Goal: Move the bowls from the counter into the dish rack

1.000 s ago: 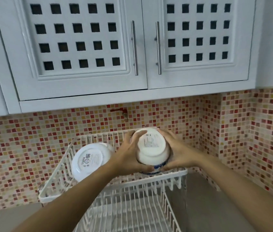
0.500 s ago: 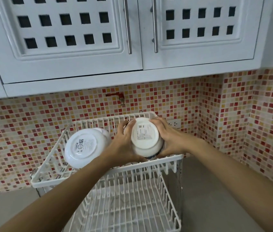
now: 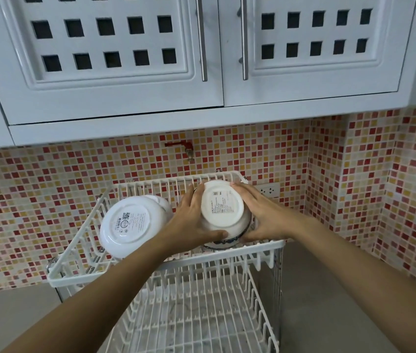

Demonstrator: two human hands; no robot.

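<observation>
Head view, left to right: the rack [image 3: 79, 273] is a white two-tier wire one, standing on the grey counter [image 3: 329, 301] against the mosaic tile wall [image 3: 23, 200]. Upper tier, left side: a white bowl [image 3: 130, 225] sits tilted on its edge, base with a printed label facing you; a second white rim shows just behind it, touching or nearly so, can't tell which. Your left hand [image 3: 194, 220] is curled around the left side of a second bowl [image 3: 223, 212], thumb under its lower edge, fingers up along its side. That bowl is tilted base toward you too, white with a blue pattern at the rim, and it is over the right part of the upper tier; whether it rests on the wires you can't tell. Your right hand [image 3: 260, 215] cups its right side, fingers on the top edge, thumb low. Lower tier holds nothing visible. White cabinet [image 3: 115, 98] hangs above, and a wall socket [image 3: 269, 191] sits just right of the rack.
</observation>
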